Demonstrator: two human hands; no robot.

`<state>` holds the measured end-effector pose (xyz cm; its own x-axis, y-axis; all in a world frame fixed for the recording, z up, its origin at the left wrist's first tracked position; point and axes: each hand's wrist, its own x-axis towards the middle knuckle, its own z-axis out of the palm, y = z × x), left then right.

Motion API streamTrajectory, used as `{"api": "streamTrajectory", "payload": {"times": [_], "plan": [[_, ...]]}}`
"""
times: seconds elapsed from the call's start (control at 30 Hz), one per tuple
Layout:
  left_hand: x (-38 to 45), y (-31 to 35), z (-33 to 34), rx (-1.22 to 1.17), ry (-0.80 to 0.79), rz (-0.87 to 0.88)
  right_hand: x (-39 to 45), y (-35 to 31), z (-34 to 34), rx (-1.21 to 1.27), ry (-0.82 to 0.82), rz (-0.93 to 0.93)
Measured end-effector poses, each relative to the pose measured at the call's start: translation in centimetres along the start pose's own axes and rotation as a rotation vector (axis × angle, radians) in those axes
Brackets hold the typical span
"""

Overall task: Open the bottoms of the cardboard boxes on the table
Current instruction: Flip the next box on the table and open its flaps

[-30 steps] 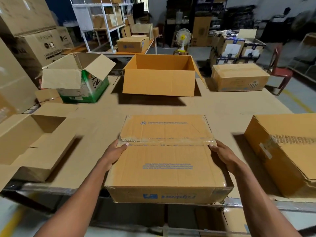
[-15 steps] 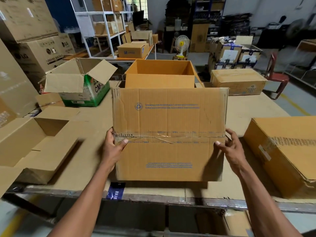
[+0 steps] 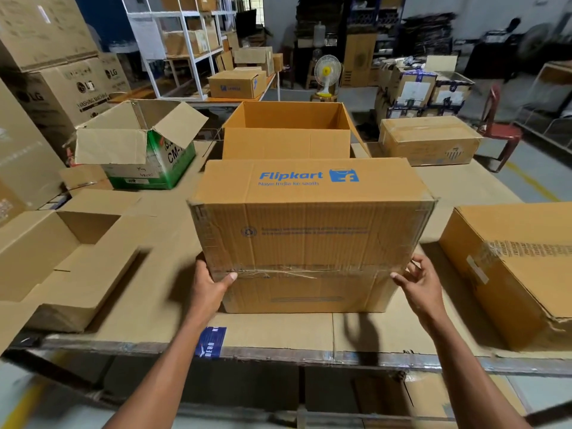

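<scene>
At the centre of the frame a brown corrugated cardboard box printed with a blue Flipkart logo stands tipped on its lower edge on the cardboard-covered tabletop, its taped face turned toward the camera. The left hand grips the box's lower left corner, thumb lying on the clear tape seam and fingers hidden behind the side. The right hand is at the lower right edge with its grip spread, fingertips barely touching or just off the cardboard; which one cannot be told. The main risk appears to be balance: held firmly on one side only, the box could twist, slide toward the near tabletop edge or fall back. The wrinkled tape may also tear unevenly and rip the flaps. The large brown carton at the right sits near, leaving little room to swing the box.
</scene>
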<state>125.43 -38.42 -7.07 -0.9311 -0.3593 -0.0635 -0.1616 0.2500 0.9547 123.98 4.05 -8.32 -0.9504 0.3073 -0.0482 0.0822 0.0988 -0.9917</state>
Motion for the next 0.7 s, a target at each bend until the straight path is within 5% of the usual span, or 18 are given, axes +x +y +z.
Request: {"api": "streamTrajectory", "payload": {"times": [0.13,0.23,0.4,0.53,0.7], "plan": [[-0.4,4.2,-1.9,-0.16,-0.131,0.021,0.4,-5.1,-2.1,0.082,-0.016,-0.008],[0.6,8.9,-4.0,-0.288,-0.055,0.051,1.6,-10.4,-3.6,0.134,-0.034,0.035],[2.2,15.6,-5.4,-0.117,-0.135,0.01,3.1,-18.2,-3.9,-0.05,-0.171,0.077],[2.5,16.4,-4.3,-0.03,-0.194,-0.022,2.8,-18.9,-2.3,-0.26,-0.185,0.119],[2.4,14.3,-4.9,-0.126,-0.153,0.046,0.6,-17.6,-1.4,-0.305,-0.063,-0.088]]}}
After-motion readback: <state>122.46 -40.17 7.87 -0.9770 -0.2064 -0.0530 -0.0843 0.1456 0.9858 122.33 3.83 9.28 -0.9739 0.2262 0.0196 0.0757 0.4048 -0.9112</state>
